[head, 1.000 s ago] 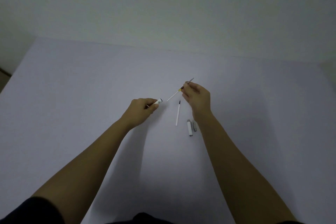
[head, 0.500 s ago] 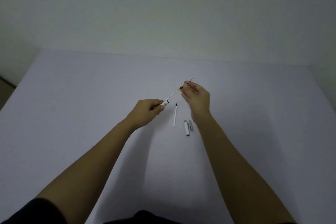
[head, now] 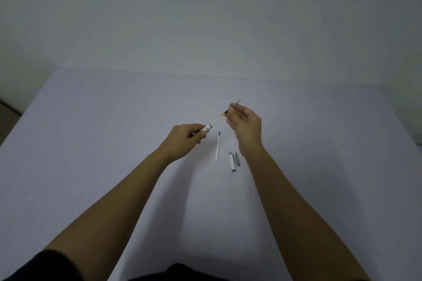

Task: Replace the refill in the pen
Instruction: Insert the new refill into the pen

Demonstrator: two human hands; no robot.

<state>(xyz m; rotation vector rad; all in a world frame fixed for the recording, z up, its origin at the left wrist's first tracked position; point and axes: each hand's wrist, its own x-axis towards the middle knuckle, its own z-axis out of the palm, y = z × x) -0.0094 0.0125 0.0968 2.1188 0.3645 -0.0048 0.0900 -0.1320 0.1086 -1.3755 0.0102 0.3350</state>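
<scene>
Two bare hands are raised over a pale lilac table (head: 91,143), seen from the head camera. The left hand (head: 185,138) is closed around a short white plastic pen barrel (head: 206,129), whose open end points up and to the right. The right hand (head: 245,126) pinches a thin refill with a clear tube, yellow band and dark metal tip (head: 225,113) between thumb and fingertips (head: 231,109); the refill slants from the barrel mouth up to the right, its lower end at or just inside the barrel, its tip sticking out past the fingers. On the table between the forearms lies a second slim white refill with a black tip (head: 218,146), pointing away from the person. Near it, close to the right wrist, a stubby white pen section with a grey end (head: 232,161) rests just beside a small grey metal piece (head: 238,159), the two side by side and nearly parallel. Dark cloth (head: 45,267) shows at the bottom edge.
</scene>
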